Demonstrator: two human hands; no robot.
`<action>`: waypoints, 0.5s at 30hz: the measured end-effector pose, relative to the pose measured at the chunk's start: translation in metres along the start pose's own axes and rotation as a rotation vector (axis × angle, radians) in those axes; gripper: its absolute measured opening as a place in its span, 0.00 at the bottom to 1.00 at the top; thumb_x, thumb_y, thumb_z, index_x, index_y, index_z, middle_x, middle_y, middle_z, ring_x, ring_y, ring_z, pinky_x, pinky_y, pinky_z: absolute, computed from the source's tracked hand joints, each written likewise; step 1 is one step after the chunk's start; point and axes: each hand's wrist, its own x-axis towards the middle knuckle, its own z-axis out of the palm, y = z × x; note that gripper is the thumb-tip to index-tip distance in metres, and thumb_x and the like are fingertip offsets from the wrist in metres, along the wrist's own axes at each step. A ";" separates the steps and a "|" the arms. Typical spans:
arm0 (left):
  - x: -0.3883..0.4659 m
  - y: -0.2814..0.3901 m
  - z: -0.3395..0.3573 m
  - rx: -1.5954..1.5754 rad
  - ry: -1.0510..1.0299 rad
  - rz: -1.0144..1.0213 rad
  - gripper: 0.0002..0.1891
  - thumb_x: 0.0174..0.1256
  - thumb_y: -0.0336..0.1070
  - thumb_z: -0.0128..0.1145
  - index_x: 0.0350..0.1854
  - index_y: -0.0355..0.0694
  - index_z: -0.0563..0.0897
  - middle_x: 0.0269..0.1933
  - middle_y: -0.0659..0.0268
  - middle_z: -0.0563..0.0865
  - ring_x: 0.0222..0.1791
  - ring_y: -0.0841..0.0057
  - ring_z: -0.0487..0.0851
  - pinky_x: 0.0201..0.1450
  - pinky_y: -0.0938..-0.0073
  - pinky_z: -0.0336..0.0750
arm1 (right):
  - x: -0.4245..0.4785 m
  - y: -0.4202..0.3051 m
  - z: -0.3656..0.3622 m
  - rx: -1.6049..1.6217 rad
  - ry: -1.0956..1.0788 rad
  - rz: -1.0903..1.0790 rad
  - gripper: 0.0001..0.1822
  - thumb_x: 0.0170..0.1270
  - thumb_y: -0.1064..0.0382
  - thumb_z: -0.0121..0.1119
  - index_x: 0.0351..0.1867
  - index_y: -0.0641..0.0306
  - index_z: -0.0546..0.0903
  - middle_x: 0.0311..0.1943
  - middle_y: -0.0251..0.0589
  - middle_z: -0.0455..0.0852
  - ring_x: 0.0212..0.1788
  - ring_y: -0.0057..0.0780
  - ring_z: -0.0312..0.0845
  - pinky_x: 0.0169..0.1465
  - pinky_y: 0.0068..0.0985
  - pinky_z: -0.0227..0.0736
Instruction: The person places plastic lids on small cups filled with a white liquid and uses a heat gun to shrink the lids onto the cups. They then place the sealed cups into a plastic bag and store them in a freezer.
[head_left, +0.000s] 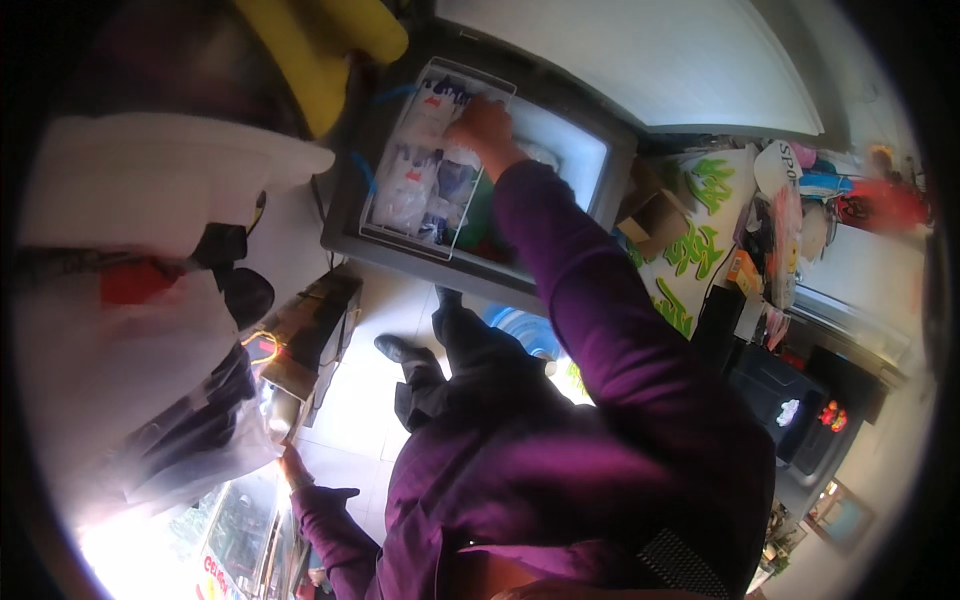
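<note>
My right hand (480, 127) reaches into an open chest freezer (480, 277), over a white wire basket (409, 245) hung inside. Its fingers are curled against plastic-wrapped packages (403, 199), and their tips are hidden. Several clear and white packages with dark and red marks fill the basket. Below the basket's right side shows something green (475, 221). Lower left, my left hand (292, 466) is at the edge of a large translucent plastic bag (225, 450). Whether it grips the bag is unclear.
The white freezer lid (630, 60) stands raised. Left of me hang large pale bags (97, 367) and a yellow item (322, 67). Right are a cardboard box (656, 217), a sign with green characters (694, 232) and a black case (776, 382). A blue water bottle (521, 326) stands near my feet.
</note>
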 end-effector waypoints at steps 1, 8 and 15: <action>-0.002 -0.002 -0.002 0.050 0.007 0.014 0.19 0.83 0.38 0.50 0.60 0.30 0.87 0.56 0.49 0.93 0.56 0.59 0.90 0.60 0.59 0.82 | -0.002 -0.002 -0.005 -0.006 -0.029 -0.011 0.46 0.51 0.48 0.80 0.69 0.72 0.78 0.55 0.65 0.91 0.59 0.57 0.90 0.62 0.44 0.87; -0.003 0.058 -0.017 0.029 -0.055 -0.071 0.18 0.80 0.36 0.52 0.59 0.30 0.87 0.57 0.49 0.92 0.57 0.57 0.90 0.61 0.59 0.82 | 0.000 -0.002 -0.004 -0.135 -0.115 -0.156 0.50 0.56 0.38 0.75 0.74 0.71 0.75 0.62 0.59 0.89 0.64 0.56 0.87 0.66 0.48 0.82; 0.041 -0.052 0.005 -0.350 0.037 -0.003 0.21 0.83 0.41 0.52 0.64 0.29 0.83 0.59 0.50 0.91 0.58 0.58 0.88 0.62 0.59 0.81 | 0.005 -0.003 0.004 -0.045 -0.147 -0.106 0.52 0.53 0.39 0.80 0.74 0.71 0.76 0.61 0.62 0.88 0.67 0.61 0.85 0.62 0.51 0.83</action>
